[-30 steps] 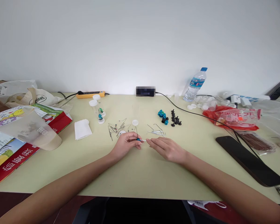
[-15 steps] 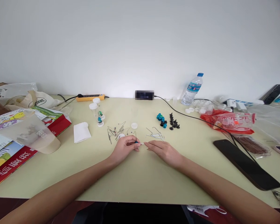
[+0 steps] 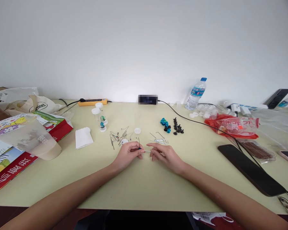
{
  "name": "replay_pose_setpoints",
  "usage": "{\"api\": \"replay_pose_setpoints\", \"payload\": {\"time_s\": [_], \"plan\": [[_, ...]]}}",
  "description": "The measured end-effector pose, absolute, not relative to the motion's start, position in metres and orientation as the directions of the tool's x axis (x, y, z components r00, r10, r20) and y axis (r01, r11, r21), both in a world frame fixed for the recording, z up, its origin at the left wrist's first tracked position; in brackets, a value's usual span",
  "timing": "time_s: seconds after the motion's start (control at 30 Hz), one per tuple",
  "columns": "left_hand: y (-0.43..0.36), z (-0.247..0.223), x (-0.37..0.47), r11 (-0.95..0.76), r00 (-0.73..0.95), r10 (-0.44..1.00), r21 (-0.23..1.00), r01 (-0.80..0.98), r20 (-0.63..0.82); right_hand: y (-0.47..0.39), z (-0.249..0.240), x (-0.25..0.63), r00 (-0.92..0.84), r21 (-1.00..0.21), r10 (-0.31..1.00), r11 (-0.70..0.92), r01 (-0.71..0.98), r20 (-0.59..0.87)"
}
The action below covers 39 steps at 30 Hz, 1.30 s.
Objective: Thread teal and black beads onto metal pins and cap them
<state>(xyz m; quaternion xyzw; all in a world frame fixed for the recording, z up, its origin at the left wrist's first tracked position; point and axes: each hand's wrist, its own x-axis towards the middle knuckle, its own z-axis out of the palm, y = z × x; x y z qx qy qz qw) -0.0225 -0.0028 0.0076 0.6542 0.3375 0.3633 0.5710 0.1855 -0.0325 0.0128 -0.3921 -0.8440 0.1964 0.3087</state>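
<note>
My left hand (image 3: 131, 151) is closed in a pinch on a small blue part (image 3: 139, 148), mostly covered by the fingers. A thin dark wire (image 3: 139, 142) stands up from it, and a slim metal hex key (image 3: 147, 151) juts out to the right. Around the free end of that key, my right hand (image 3: 165, 155) has its index finger lifted and its fingers apart. Beyond the right hand lies a small pile of silver hex keys (image 3: 159, 140). Bent metal wires (image 3: 118, 136) lie scattered past the left hand, with a white round cap (image 3: 137, 131) nearby.
Blue knob-like parts (image 3: 165, 123) and black screw-like pieces (image 3: 178, 127) lie at centre right. Two clear tubes with white caps (image 3: 96, 111) stand at left, near folded white paper (image 3: 84, 138). A cup (image 3: 46, 148), water bottle (image 3: 196, 94) and black power bank (image 3: 251, 169) flank the space.
My right hand's fingers have lifted and spread from the hex key they were pressed against. The left hand keeps its pinch in nearly the same place. The view has shifted slightly.
</note>
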Motion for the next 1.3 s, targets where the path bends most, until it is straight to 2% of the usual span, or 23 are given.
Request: {"api": "replay_pose_setpoints", "payload": {"time_s": [0.07,0.1,0.23,0.3,0.4,0.57,0.7,0.93,1.03,1.3], "plan": [[-0.0027,0.0073,-0.0224,-0.114,0.509,0.857,0.993,0.027,0.084,-0.0321,0.0142,0.1853,-0.498,-0.522,0.786,0.617,0.589,0.367],[-0.0027,0.0072,-0.0224,-0.11,0.509,0.857,0.994,0.026,0.081,-0.0316,0.0147,0.1859,-0.513,-0.445,0.764,0.646,0.621,0.392],[-0.0027,0.0066,-0.0218,-0.084,0.514,0.855,0.996,0.008,0.068,-0.0296,0.0156,0.1896,-0.672,0.079,0.555,0.739,0.669,0.49],[-0.003,0.006,-0.0217,-0.071,0.518,0.853,0.997,-0.005,0.063,-0.0294,0.0148,0.1904,-0.739,0.26,0.461,0.732,0.63,0.492],[-0.0034,0.0049,-0.0219,-0.064,0.52,0.852,0.998,-0.016,0.063,-0.0301,0.0122,0.1894,-0.777,0.361,0.411,0.714,0.6,0.477],[-0.0029,0.0044,-0.0217,-0.062,0.521,0.851,0.998,-0.026,0.066,-0.0317,0.0111,0.188,-0.806,0.414,0.402,0.706,0.575,0.434],[-0.0024,0.0042,-0.021,-0.049,0.529,0.847,0.999,-0.018,0.051,-0.0327,0.0133,0.189,-0.818,0.404,0.388,0.727,0.555,0.424],[-0.0024,0.0024,-0.0214,0.01,0.533,0.846,0.999,-0.045,0.016,-0.0328,0.0155,0.1901,-0.77,0.275,0.426,0.759,0.59,0.475],[-0.003,0.0032,-0.0216,0.009,0.537,0.843,0.999,-0.053,0.021,-0.0328,0.0137,0.1897,-0.718,0.147,0.501,0.762,0.631,0.483],[-0.0056,0.0066,-0.0211,-0.032,0.518,0.854,0.999,-0.022,0.039,-0.0342,0.0069,0.1851,-0.513,-0.317,0.717,0.681,0.66,0.473]]}}
